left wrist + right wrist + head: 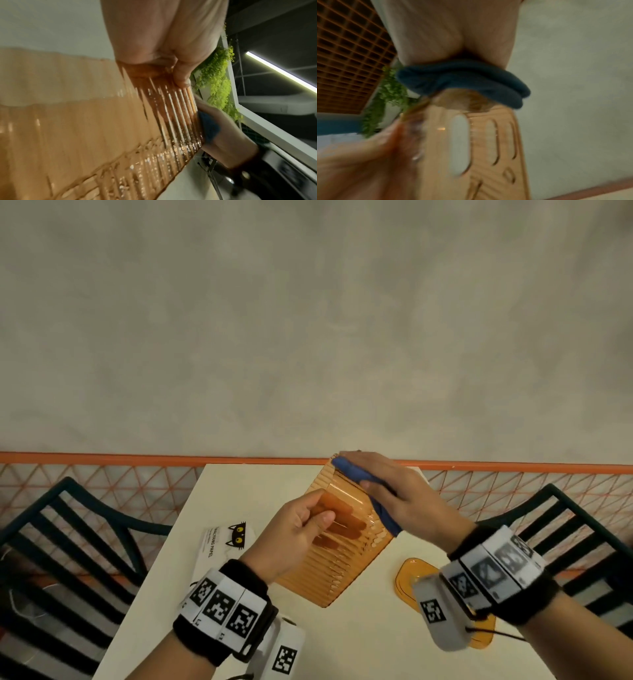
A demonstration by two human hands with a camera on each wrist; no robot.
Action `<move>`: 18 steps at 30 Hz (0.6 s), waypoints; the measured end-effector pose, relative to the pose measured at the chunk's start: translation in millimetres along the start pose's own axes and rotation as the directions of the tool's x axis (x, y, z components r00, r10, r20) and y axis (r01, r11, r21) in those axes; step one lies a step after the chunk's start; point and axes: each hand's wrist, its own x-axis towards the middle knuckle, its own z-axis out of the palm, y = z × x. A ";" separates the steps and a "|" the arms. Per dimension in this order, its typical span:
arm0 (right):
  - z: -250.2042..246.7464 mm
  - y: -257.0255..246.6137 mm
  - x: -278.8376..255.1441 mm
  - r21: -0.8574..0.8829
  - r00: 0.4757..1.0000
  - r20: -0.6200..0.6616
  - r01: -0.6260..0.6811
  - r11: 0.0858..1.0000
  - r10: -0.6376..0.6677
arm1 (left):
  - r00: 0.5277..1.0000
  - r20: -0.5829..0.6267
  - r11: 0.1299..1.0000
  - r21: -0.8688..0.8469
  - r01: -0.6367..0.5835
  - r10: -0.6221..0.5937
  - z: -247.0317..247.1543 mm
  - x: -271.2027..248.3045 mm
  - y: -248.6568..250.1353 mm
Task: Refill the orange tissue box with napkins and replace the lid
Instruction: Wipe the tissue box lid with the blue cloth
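I hold the orange ribbed tissue box [339, 559] tilted above the white table [239, 481]. My left hand [301, 529] grips its near wall, thumb outside and fingers showing through the translucent plastic. My right hand [404, 498] lies over the box's far side and pinches a folded blue cloth [349, 469] against it. The left wrist view shows the ribbed wall [85, 135] and the cloth [209, 128]. In the right wrist view the cloth [462, 78] is bunched under my palm above the box [496, 148]. The orange lid [411, 573] lies on the table under my right wrist.
A white napkin pack [219, 539] printed with a black cat lies on the table left of the box. Dark slatted chairs stand at the left [68, 525] and at the right [582, 525]. An orange rail [137, 457] with mesh runs behind the table.
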 end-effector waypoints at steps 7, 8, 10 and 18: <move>11.8 8.9 -37.7 0.032 0.994 -0.029 0.103 0.994 -0.102 | 0.999 -0.039 0.999 -0.051 0.008 -0.010 -5.9 -8.1 -3.8; 10.1 11.3 -39.8 0.054 0.996 -0.025 0.083 0.995 -0.081 | 0.999 -0.034 0.999 -0.047 0.011 -0.013 -6.2 -9.3 -4.6; 8.7 8.0 -36.2 0.058 0.998 -0.004 0.060 0.996 -0.060 | 1.000 -0.009 0.999 -0.026 0.020 -0.021 -4.0 -9.8 -4.5; 7.9 9.1 6.2 0.239 0.970 0.052 -0.241 0.941 0.236 | 0.994 0.104 0.986 0.165 -0.032 0.014 13.2 -9.6 1.7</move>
